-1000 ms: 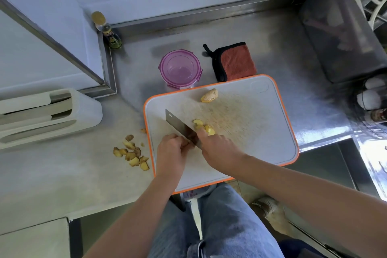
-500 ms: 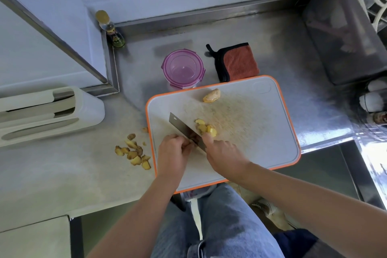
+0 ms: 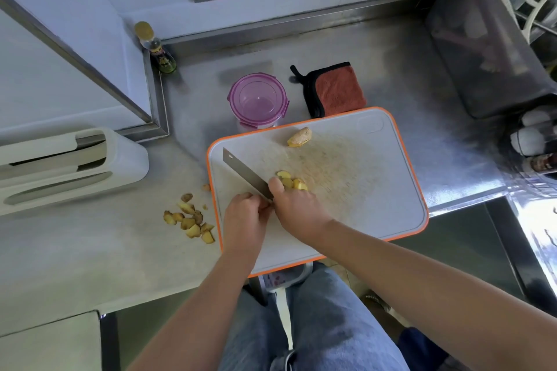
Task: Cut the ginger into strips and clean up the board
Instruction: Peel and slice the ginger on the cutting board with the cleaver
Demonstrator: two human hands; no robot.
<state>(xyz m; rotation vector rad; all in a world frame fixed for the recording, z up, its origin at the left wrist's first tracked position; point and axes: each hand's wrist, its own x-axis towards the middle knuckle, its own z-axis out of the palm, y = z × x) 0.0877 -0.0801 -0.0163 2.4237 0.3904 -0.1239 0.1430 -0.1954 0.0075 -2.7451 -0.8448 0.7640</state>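
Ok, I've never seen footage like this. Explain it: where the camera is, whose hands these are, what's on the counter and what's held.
No machine here: a person works with bare hands. Every picture comes from one camera worn on the head, looking down. The left hand grips the knife, its blade over the board. The right hand holds the ginger slices steady with its fingers, beside the blade. A ginger chunk lies near the board's far edge. On the counter left of the board sits a pile of ginger scraps. Behind the board are a purple tub, a cloth and a bottle.
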